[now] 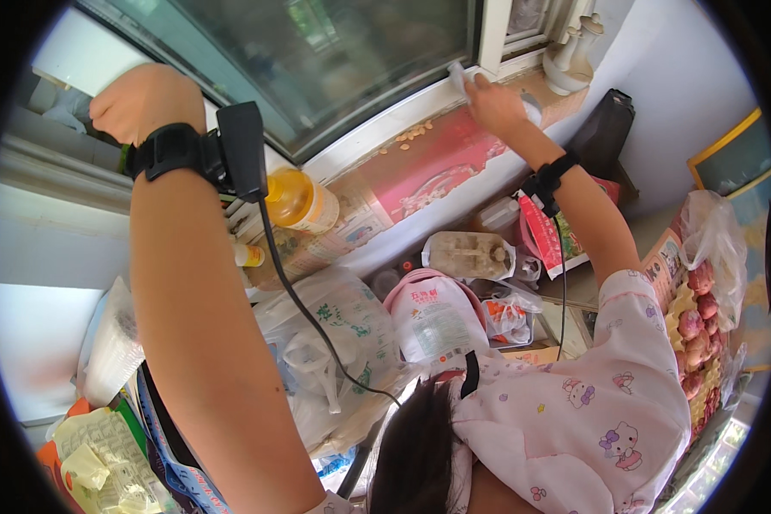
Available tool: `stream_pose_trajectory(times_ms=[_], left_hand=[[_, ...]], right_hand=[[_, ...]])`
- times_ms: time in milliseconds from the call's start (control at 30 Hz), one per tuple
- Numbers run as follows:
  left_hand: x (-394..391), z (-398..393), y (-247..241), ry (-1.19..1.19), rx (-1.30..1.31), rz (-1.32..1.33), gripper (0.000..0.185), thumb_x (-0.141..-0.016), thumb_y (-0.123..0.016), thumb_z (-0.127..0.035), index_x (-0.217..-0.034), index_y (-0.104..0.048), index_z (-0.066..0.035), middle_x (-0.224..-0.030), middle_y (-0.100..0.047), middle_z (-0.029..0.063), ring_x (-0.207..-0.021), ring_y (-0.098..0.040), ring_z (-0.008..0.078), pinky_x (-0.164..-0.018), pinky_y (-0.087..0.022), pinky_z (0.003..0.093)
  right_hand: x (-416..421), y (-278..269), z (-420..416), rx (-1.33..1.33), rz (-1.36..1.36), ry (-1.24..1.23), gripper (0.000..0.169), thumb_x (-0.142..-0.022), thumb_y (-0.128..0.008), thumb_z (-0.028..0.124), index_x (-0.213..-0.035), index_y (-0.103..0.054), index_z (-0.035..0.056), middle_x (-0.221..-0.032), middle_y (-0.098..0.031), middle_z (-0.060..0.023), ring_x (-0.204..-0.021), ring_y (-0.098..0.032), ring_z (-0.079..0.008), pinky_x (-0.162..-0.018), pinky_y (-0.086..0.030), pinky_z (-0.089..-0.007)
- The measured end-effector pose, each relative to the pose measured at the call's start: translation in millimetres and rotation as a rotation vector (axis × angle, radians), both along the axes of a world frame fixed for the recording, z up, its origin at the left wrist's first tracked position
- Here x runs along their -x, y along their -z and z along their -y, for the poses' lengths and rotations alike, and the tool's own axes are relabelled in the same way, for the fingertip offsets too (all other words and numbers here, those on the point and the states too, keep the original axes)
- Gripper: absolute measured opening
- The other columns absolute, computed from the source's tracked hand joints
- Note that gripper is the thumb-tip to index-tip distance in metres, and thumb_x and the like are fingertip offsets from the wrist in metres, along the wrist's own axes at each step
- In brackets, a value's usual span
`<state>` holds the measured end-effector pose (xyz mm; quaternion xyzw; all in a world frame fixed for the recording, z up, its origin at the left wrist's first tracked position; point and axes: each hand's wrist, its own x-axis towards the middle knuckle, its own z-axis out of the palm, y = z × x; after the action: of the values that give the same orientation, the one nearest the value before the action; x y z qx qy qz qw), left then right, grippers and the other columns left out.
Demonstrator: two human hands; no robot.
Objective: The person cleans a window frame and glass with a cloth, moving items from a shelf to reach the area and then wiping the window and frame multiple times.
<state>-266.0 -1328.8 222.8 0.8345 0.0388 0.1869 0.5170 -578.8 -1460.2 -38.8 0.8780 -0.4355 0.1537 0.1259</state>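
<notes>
My right hand (493, 106) is at the lower right corner of the window frame, with a white cloth or tissue (457, 77) between its fingers, touching the frame beside the glass. My left hand (148, 103) is raised at the upper left, by the left edge of the window sash (360, 154); its fingers are bent and what they touch is hidden. Each wrist wears a black strap with a device. Below the sash, the windowsill (353, 241) is covered with printed paper. Several flat, pale seeds or chips (414, 133) lie on it.
A bottle of yellow liquid (302, 202) stands on the sill at left, a white ceramic piece (568, 64) at the right end. Beneath are plastic bags (334, 347), a white printed sack (434, 321) and a clear plastic jug (469, 256). Onions (700, 315) lie at far right.
</notes>
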Motion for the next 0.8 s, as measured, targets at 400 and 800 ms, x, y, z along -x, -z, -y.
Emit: stream_pose_trajectory(times_ms=[400, 800], left_hand=[[2.5, -15.4, 6.4, 0.244, -0.198, 0.152, 0.044, -0.082, -0.060, -0.012, -0.115, -0.036, 0.005, -0.117, -0.055, 0.0155, -0.097, -0.062, 0.0265, -0.071, -0.056, 0.0345], [12.3, -24.4, -22.3, 0.098, 0.172, -0.084, 0.034, -0.097, -0.022, -0.024, -0.103, -0.048, -0.002, -0.101, -0.064, 0.0100, -0.083, -0.065, 0.0294, -0.069, -0.055, 0.0361]], right_hand=[[8.0, 29.4, -0.9, -0.278, 0.523, 0.148, 0.033, -0.084, -0.046, 0.027, -0.085, -0.062, -0.0022, -0.081, -0.061, -0.0294, -0.077, -0.060, -0.0447, -0.070, -0.050, -0.0503], [-133.5, -12.4, -75.9, -0.450, 0.285, -0.104, 0.032, -0.084, -0.048, 0.027, -0.083, -0.066, 0.0001, -0.088, -0.065, -0.0236, -0.083, -0.065, -0.0389, -0.078, -0.052, -0.0468]])
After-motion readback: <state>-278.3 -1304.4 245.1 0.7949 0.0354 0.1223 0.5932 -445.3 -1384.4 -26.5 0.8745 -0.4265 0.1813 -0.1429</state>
